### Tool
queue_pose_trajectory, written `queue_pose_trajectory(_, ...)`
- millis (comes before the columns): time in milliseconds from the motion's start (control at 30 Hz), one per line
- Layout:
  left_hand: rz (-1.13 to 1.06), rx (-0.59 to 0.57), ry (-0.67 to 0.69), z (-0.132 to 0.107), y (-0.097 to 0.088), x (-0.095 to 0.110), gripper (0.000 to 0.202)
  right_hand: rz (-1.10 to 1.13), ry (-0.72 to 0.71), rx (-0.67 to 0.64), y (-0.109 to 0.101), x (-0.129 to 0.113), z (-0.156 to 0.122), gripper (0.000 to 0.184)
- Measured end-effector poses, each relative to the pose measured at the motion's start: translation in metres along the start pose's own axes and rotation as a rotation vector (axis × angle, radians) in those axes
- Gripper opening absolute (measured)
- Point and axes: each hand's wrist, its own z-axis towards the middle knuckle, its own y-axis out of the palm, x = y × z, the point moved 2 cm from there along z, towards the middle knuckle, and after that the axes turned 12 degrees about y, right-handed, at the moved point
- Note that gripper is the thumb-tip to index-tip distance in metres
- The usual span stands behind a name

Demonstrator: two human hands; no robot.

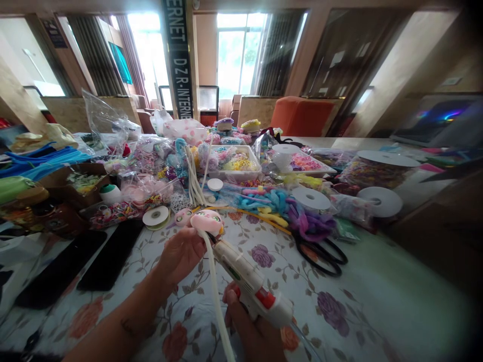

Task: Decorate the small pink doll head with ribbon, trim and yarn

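My left hand (188, 250) is closed on a pink doll face (207, 221) with painted green eyes, held up above the tablecloth. A long cream pipe cleaner (216, 291) hangs from under the face down toward the bottom edge. In my right hand (247, 314) is a white glue gun (245, 269) with red parts, its dark nozzle pointing up at the face's underside. Whether nozzle and face touch, I cannot tell. Another pink doll face (183, 217) lies just behind my left fingers.
Black-handled scissors (320, 256) lie right of the glue gun. Two dark flat slabs (111, 255) rest at left beside a ribbon spool (156, 216). Blue and purple fuzzy strips (264, 201), white reels (310, 198), bagged beads and a white tray (236, 175) crowd the back. Cream pipe cleaners (194, 181) stand bunched behind.
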Motion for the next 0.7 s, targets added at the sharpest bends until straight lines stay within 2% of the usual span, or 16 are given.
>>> queue_pose_trajectory(300, -0.022, 0.006, -0.015, 0.001, -0.002, 0.001, 0.056, 0.044, -0.001, 0.05, 0.005, 0.01, 0.001, 0.043)
queue_pose_trajectory(500, -0.038, 0.061, -0.002, 0.002, -0.002, 0.001, 0.059, 0.046, 0.068, 0.026, 0.005, 0.014, 0.001, 0.044)
queue_pose_trajectory(700, -0.032, 0.045, -0.032, 0.001, -0.002, 0.002, 0.061, 0.07, 0.051, 0.043, 0.003, 0.015, 0.002, 0.041)
